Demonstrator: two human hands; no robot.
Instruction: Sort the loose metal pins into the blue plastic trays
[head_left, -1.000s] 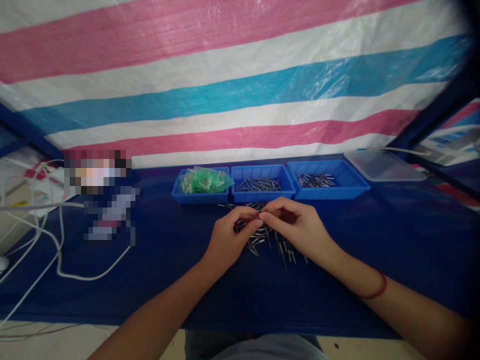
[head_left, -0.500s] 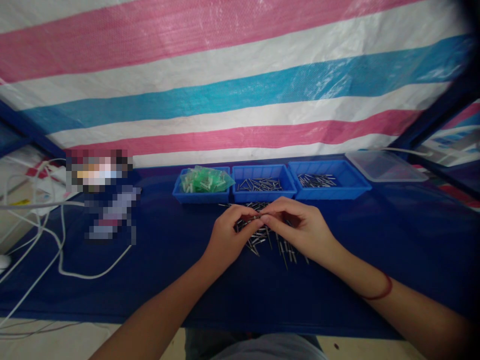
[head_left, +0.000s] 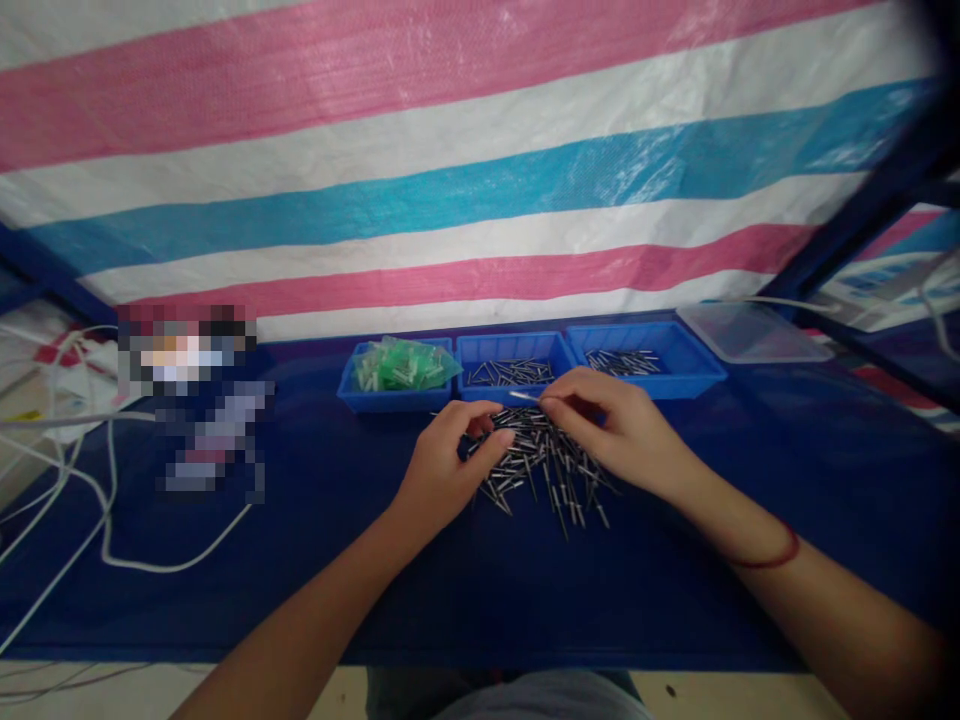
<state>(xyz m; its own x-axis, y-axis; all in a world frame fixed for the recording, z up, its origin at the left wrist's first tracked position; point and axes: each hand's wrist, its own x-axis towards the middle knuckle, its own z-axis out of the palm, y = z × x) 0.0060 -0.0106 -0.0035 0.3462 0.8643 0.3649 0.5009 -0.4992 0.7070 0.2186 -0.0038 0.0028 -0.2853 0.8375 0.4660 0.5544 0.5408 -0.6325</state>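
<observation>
A loose pile of thin metal pins [head_left: 540, 460] lies on the blue table between my hands. My right hand [head_left: 615, 430] pinches one pin [head_left: 523, 397] by its end and holds it near the front edge of the middle blue tray [head_left: 510, 368]. My left hand [head_left: 446, 465] rests curled on the left side of the pile, with its fingers closed; what they hold, if anything, is hidden. A red cord circles my right wrist.
Three blue trays stand in a row at the back: the left one [head_left: 394, 375] holds a bag of green parts, the right one [head_left: 649, 362] holds pins. A clear plastic lid [head_left: 750, 335] lies further right. White cables [head_left: 105, 500] trail on the left. A striped tarp hangs behind.
My hands were joined at the fingertips over the pile. They have parted: the right hand moved back toward the middle tray with a pin, and the left hand dropped onto the pile.
</observation>
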